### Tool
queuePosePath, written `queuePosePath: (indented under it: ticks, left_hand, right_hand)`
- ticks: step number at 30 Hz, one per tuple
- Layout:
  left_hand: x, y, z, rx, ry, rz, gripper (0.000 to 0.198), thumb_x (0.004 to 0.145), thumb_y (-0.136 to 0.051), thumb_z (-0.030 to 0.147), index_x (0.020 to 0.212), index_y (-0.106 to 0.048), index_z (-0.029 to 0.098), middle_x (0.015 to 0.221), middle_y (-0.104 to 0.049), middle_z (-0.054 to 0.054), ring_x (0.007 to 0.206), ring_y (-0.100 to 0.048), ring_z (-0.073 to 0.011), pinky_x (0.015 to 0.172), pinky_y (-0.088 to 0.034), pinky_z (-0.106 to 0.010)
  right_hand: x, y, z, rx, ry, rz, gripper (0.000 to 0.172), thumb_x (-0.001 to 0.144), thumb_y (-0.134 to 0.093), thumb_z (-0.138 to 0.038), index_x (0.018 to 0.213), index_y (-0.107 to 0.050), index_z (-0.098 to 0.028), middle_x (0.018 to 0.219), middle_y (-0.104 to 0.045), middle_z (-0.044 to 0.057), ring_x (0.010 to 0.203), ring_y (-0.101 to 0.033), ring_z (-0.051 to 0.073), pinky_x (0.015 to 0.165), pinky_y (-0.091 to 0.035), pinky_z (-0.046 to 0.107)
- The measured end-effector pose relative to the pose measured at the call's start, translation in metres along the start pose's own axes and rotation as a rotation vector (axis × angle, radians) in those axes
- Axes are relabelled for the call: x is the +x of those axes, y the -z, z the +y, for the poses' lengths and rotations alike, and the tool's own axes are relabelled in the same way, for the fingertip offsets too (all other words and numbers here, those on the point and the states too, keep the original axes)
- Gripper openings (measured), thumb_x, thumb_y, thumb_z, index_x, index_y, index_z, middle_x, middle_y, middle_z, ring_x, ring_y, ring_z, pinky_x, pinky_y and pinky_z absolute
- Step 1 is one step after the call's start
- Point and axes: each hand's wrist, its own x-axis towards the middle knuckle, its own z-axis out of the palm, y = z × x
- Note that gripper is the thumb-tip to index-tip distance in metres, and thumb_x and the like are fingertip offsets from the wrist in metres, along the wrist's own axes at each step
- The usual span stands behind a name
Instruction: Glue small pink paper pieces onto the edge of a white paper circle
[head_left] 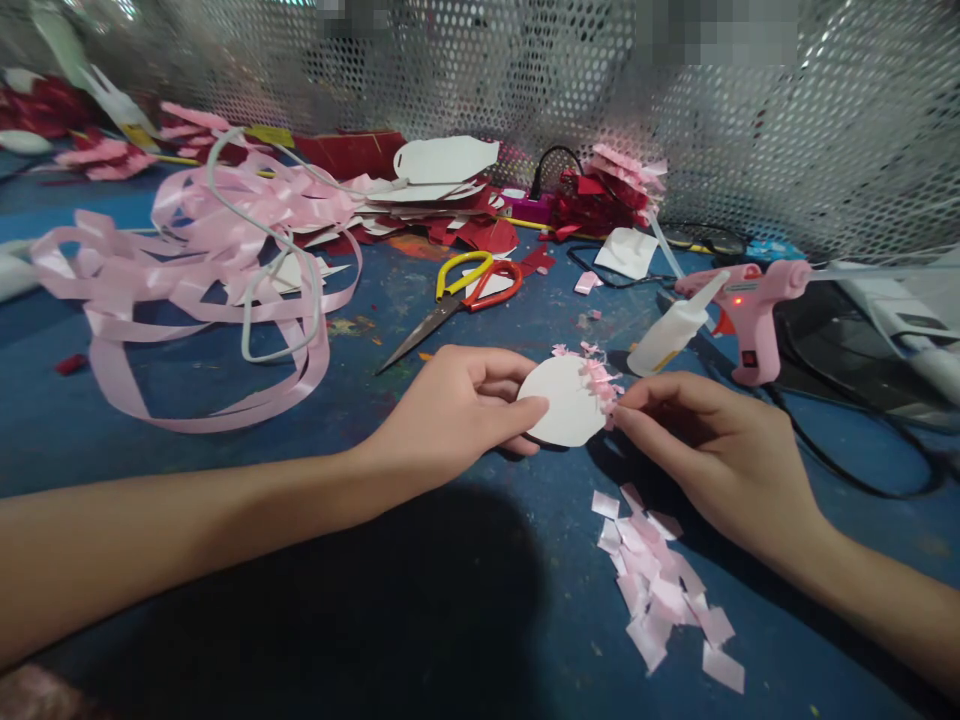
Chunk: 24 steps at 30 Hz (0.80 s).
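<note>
My left hand (457, 410) grips a white rounded card cutout (570, 405) by its left side, thumb on top and fingers beneath. Small pink ribbon pieces (598, 380) stand along the card's upper right edge. At that edge my right hand (705, 450) is closed in a pinch, its thumb and index fingertips touching a bit of pink ribbon. Below the card, a loose pile of cut pink ribbon squares (660, 590) lies on the blue table. Just behind my right hand leans a white glue bottle (670, 330) with a pointed nozzle.
Scissors (457, 300) with yellow and red handles lie behind my left hand. A pink glue gun (754, 310) stands at the right with its red light on. Long pink ribbon (202, 280) and a white cable spread across the left. Card cutouts (446, 160) are stacked before the perforated metal screen (465, 70).
</note>
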Motion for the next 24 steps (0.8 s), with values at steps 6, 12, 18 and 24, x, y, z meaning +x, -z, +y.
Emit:
queuePosePath:
  ticks: [6, 12, 18, 24]
  left_hand:
    - [0.0008, 0.0010, -0.0019, 0.006, -0.005, -0.031, 0.019, 0.073, -0.067, 0.011, 0.090, -0.073, 0.016, 0.074, -0.072, -0.002, 0.065, -0.067, -0.0126, 0.057, -0.059, -0.018]
    - [0.0025, 0.0018, -0.0013, 0.011, -0.001, -0.060, 0.015, 0.075, -0.067, 0.013, 0.087, -0.074, 0.017, 0.075, -0.071, -0.002, 0.062, -0.066, -0.0109, 0.056, -0.059, -0.017]
    - [0.0030, 0.0028, -0.0005, 0.017, 0.011, -0.087, 0.014, 0.075, -0.067, 0.013, 0.087, -0.073, 0.016, 0.071, -0.071, -0.001, 0.058, -0.065, -0.0103, 0.053, -0.057, -0.017]
    - [0.0027, 0.0060, -0.0004, -0.026, 0.002, -0.013, 0.019, 0.073, -0.070, 0.015, 0.091, -0.065, 0.014, 0.084, -0.072, -0.004, 0.074, -0.069, -0.0143, 0.061, -0.059, -0.018]
  right_hand:
    - [0.0010, -0.0002, -0.0011, 0.000, -0.027, -0.004, 0.010, 0.082, -0.064, -0.032, 0.078, -0.065, -0.022, 0.070, -0.066, -0.002, 0.056, -0.058, 0.008, 0.049, -0.045, 0.018]
    - [0.0014, -0.0012, -0.0013, 0.017, -0.055, -0.014, 0.012, 0.081, -0.065, -0.032, 0.078, -0.065, -0.021, 0.070, -0.067, -0.001, 0.056, -0.058, 0.010, 0.050, -0.046, 0.021]
    - [-0.0008, 0.0004, -0.0014, 0.023, -0.080, -0.025, 0.012, 0.081, -0.064, -0.032, 0.077, -0.061, -0.021, 0.070, -0.064, 0.000, 0.058, -0.058, 0.011, 0.051, -0.045, 0.023]
    - [0.0027, 0.0072, 0.0065, 0.089, 0.042, 0.423, 0.014, 0.080, -0.064, -0.029, 0.083, -0.051, -0.023, 0.076, -0.051, -0.001, 0.063, -0.048, 0.011, 0.053, -0.039, 0.026]
